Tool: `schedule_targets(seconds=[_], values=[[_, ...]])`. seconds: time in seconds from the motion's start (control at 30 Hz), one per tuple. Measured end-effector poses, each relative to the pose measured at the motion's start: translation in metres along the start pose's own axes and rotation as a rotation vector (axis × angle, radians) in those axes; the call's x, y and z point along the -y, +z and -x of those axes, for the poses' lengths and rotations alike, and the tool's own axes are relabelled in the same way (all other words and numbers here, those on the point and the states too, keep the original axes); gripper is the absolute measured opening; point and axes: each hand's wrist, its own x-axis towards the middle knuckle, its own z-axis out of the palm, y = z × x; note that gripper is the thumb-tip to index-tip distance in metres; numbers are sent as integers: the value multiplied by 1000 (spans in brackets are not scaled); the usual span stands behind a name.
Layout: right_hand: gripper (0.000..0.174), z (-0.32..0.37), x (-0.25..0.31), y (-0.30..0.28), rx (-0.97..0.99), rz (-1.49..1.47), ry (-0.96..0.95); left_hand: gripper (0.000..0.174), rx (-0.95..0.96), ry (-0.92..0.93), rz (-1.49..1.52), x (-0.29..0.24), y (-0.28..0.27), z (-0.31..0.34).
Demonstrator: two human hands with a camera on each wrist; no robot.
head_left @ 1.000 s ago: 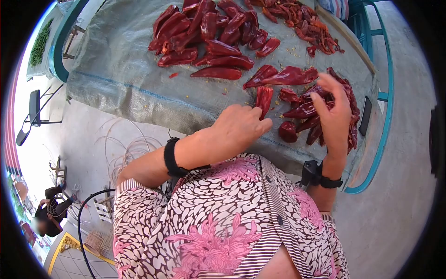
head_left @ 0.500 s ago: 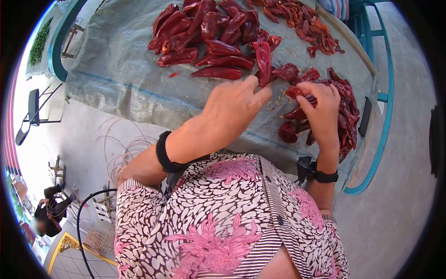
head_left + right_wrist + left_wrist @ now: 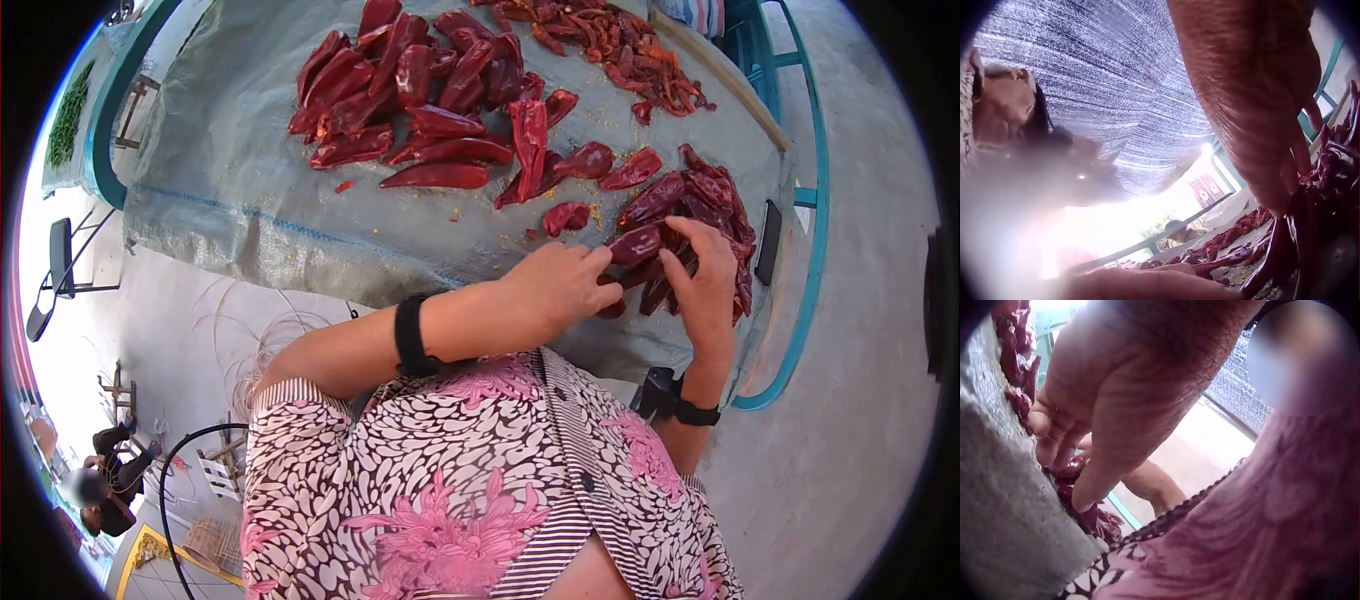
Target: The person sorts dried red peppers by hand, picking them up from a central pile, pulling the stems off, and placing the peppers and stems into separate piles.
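Note:
A glossy dark-red dried chili pepper (image 3: pixel 637 245) lies slantwise between my two hands in the head view. My right hand (image 3: pixel 707 280) pinches its right end with thumb and forefinger. My left hand (image 3: pixel 560 290) has its fingertips right at the pepper's left end; I cannot tell whether they grip it. In the left wrist view, the left hand's thumb and bent fingers stand around a shiny red pepper (image 3: pixel 1074 469). The right wrist view shows the right hand (image 3: pixel 1272 125) reaching down to long wrinkled peppers (image 3: pixel 1291 234). A small red piece (image 3: pixel 567 217) lies beyond the left hand.
A large heap of peppers (image 3: pixel 420 85) lies on the grey sheet (image 3: pixel 240 150), with loose peppers (image 3: pixel 530 150) at its near right side. Shriveled peppers (image 3: pixel 640 60) are spread at the back. A pile (image 3: pixel 720 200) sits past my right hand, beside a dark flat object (image 3: pixel 768 243).
The pepper that my left hand held upright now lies by the heap. The left hand has come back and right, to another pepper at my right hand. The small red piece now lies alone.

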Motion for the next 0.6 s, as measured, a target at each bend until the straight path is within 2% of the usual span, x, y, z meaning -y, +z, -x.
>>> schedule_targets(seconds=[0.1, 0.2, 0.3, 0.4, 0.5, 0.6], values=[[38, -3, 9, 5, -27, -55, 151, 27, 9, 42, -25, 0, 19, -6], [38, -3, 5, 12, -40, 96, 122, 24, 50, 69, 7, 1, 24, -8], [40, -3, 0, 20, -96, 62, 144, 22, 61, 23, 15, 0, 19, -10], [37, -5, -2, 22, -155, -200, 217, 23, -39, -28, -31, 1, -2, -3], [34, 0, 4, 12, -181, 103, 106, 29, -147, -124, -130, 10, -30, 1], [32, 2, 10, 20, -123, 164, 46, 38, -235, -260, -188, 16, -48, 0]])
